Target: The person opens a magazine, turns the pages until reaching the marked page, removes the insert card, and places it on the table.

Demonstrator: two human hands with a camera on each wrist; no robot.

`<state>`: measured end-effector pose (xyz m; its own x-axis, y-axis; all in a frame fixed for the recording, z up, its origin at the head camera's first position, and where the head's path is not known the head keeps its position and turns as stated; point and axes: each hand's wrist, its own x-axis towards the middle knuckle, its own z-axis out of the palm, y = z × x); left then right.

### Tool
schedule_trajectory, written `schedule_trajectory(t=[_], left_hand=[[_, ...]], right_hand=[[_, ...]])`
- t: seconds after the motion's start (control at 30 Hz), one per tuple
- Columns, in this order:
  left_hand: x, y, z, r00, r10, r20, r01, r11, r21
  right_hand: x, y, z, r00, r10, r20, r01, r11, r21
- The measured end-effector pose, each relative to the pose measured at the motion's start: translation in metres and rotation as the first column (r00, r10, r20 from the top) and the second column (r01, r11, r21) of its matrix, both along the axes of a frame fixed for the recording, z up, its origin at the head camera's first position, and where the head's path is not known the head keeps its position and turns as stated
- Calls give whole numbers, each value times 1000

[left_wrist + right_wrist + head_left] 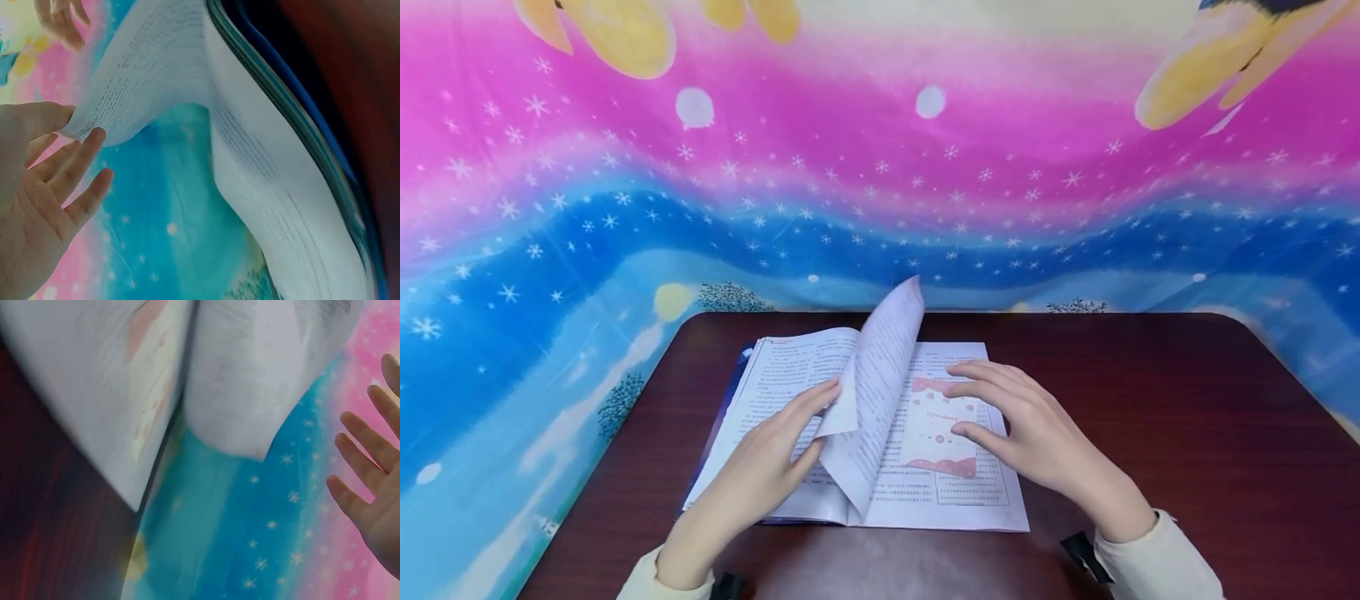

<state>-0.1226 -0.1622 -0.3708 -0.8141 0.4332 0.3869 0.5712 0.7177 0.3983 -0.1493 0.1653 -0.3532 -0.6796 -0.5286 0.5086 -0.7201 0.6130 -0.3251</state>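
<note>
An open book [782, 367] with printed pages lies on the table. My left hand [756, 471] pinches the edge of one raised page [883, 375], which stands up curled over the middle of the book. In the left wrist view, thumb and fingers meet on that page's edge, with the other fingers [94, 194] spread. A pink and white card [943, 429] lies flat on the right-hand page. Above the card and that page, my right hand [1037, 429] hovers with fingers spread, holding nothing. The raised page hides part of the book behind it.
The dark reddish-brown table [1172, 417] extends to both sides of the book. Behind it hangs a pink and blue cloth [850, 192] with snowflakes, reaching down along the table's far and side edges.
</note>
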Motion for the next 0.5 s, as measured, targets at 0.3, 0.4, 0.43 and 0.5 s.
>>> schedule_trajectory(t=[0.3, 0.4, 0.43, 0.5], left_hand=[[11, -39, -9, 984, 154, 93, -149, 987, -57], [15, -51, -11, 972, 194, 134, -185, 980, -80], [16, -55, -11, 968, 205, 145, -194, 977, -84], [18, -63, -12, 963, 218, 158, -207, 975, -83]], right_hand=[[2, 24, -16, 997, -56, 56, 49, 992, 113], [3, 33, -22, 995, -64, 78, 51, 987, 155], [4, 35, -24, 994, -69, 82, 54, 984, 167], [5, 38, -29, 993, -81, 91, 63, 980, 189]])
